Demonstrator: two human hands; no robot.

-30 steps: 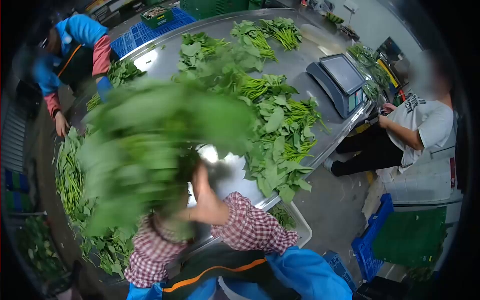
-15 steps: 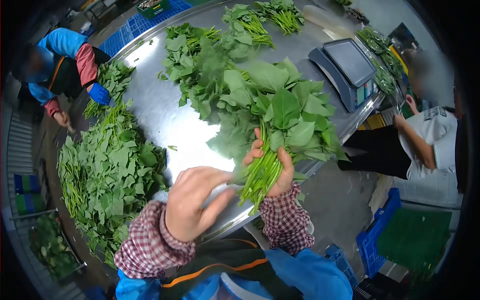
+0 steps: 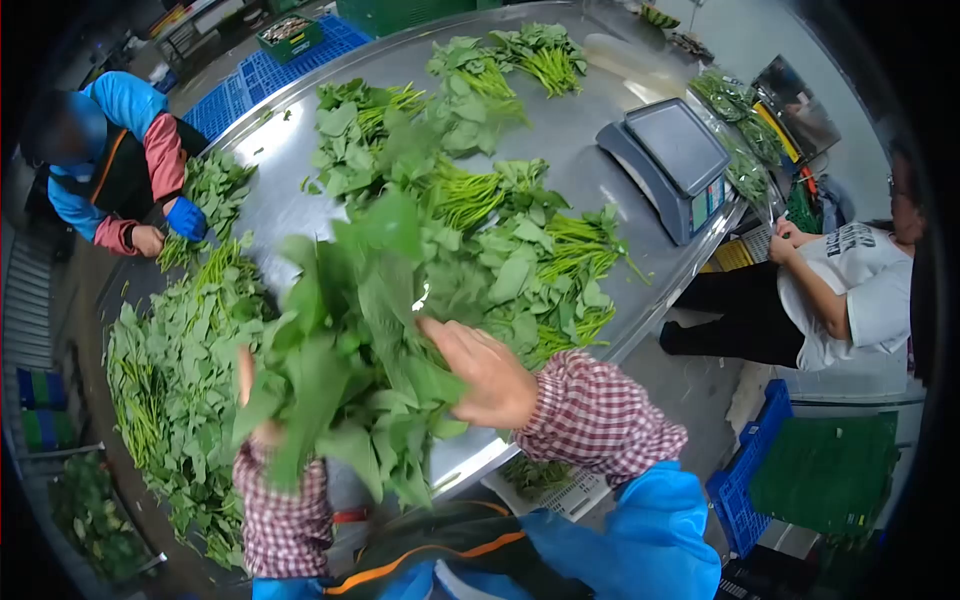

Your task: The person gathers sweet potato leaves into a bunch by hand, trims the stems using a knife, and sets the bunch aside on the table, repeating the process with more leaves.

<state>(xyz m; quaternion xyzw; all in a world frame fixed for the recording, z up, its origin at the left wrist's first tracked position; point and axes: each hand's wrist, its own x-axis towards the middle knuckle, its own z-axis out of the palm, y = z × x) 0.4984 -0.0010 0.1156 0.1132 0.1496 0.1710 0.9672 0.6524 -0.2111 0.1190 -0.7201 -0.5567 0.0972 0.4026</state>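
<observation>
A blurred bunch of leafy greens is between my two hands over the near side of the metal table. My right hand presses against the right side of the leaves with its fingers stretched out. Leaves hide most of my left hand at the bunch's left side; one raised finger shows. Beyond, bundles of greens with their stems showing lie across the middle of the table. A large heap of greens lies on the left.
A scale stands on the table's right part. A co-worker with a blue glove handles greens at the far left. Another person stands at the right. Blue crates and a white basket are below the table edge.
The bunch has moved left and toward me, its leaves now between my hands instead of its stems in my right hand. The co-worker's bare hand has moved to the greens.
</observation>
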